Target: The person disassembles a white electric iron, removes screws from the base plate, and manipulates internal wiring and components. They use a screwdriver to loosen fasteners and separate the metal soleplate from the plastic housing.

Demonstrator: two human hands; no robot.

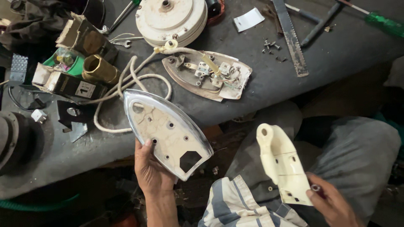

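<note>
Left hand [150, 170] grips the rear edge of a chrome iron cover [168, 130], thumb laid over its pale inner face and fingers hidden beneath, so the shell tilts up with its pointed nose toward the table [328, 54]. Its inside shows several small holes and one dark angular cut-out near the held end. The cover hangs just off the table's near edge, above the dark floor.

The right hand [332, 204] is closed around the lower end of a cream plastic iron handle [283, 162], thumb pressed on its face; the handle stands up and away from the hand, with a round hole at its upper end, over the person's grey trouser leg [353, 147]. The two parts are held well apart.

On the table, just beyond the cover, lies the iron's soleplate [206, 75] with its terminals and wiring bare, and a white cord [126, 84] loops from it across the grey surface. Behind that sits a round white motor-like housing [170, 19]. To the left are a brass fitting [99, 69] and worn cardboard boxes [67, 84]. To the right lie a saw blade [290, 35], loose screws [271, 46] and a green-handled screwdriver [383, 23].
</note>
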